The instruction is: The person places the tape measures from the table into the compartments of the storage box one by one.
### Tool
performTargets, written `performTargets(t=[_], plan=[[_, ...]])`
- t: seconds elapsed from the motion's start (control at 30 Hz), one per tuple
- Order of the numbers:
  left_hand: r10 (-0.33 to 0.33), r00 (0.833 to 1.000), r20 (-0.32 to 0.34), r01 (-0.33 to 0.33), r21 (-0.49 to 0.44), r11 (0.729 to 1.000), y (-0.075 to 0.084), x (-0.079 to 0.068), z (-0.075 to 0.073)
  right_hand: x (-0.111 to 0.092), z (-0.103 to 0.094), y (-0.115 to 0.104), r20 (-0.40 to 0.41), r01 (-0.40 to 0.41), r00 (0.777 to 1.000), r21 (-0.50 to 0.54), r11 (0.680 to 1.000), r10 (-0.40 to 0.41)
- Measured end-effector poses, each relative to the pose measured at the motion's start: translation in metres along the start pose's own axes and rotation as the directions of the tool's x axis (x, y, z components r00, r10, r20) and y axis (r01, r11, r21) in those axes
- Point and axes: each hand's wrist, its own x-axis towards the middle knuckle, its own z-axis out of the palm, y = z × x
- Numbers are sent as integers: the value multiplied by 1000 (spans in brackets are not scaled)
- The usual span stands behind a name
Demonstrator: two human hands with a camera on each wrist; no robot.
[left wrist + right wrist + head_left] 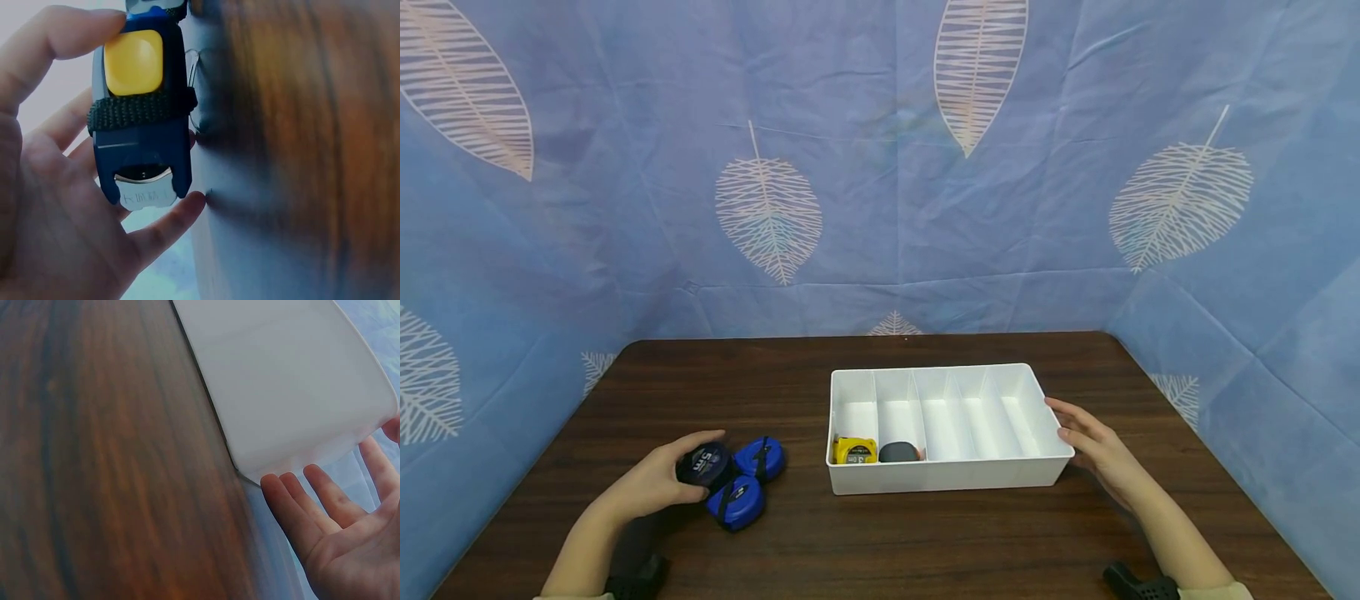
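head view: on worktop (820,550), divided tray (947,477); at tray end, right hand (1096,447) with fingers extended; pinched in left hand (658,477) beside two blue tape measures (742,502), dark tape measure (703,463). apparently at pickup; next, lift clear.

A bare strip of dark brown wood-grain table (925,542) is running in front of the long white plastic tray (940,477), giving a low passage between the left hand (651,481) and the right hand (1099,456). A blue rounded tape measure with a black strap (748,457) and a nearer blue twin (745,502) are blocking a straight rightward slide from the round navy tape measure (702,464) that the left hand is gripping; a gap is lying between them and the tray's left wall. A squat yellow tape measure (855,451) and a dark grey rounded object (897,452) are obstructing the two left-hand compartments' near ends, while the three right-hand compartments (979,417) are standing open from above
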Motion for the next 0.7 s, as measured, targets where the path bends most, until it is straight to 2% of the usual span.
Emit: performTargets(t=[0.3,0.53,0.7], plan=[[43,999,10,-43,-9,999,-2,-2,-1,0,0,-1,0,8,1000,7,1000,-8],[-31,999,18,31,-30,999,-5,-2,-2,1,-2,2,6,6,1000,-1,1000,-6],[-32,999,27,33,-41,999,-7,-3,-2,2,-3,3,7,10,1000,-4,1000,-10]])
